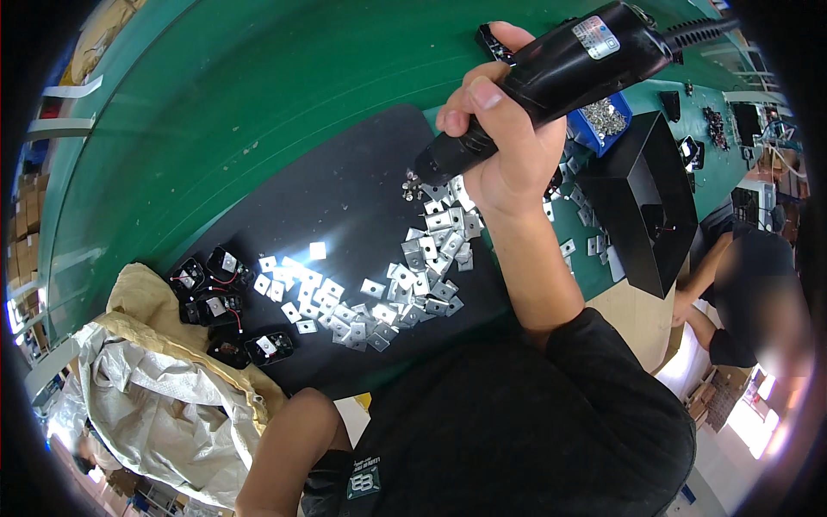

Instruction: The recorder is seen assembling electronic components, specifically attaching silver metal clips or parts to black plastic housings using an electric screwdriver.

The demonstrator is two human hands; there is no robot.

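Right hand (pixel 517 151) wraps around a black power screwdriver (pixel 560 73).
Left of that hand, screws (pixel 412 186) cluster by the tip (pixel 425 166) near metal plates (pixel 383 314); left hand out of view, so I cannot tell its state.

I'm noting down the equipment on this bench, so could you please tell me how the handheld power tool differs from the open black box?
Shape: the power tool is long and rounded, while the black box is angular and open. State: the tool is gripped in the right hand, while the box stands unheld. Fittings: the tool has a cord and a silver label, while the box shows neither. Both are black.
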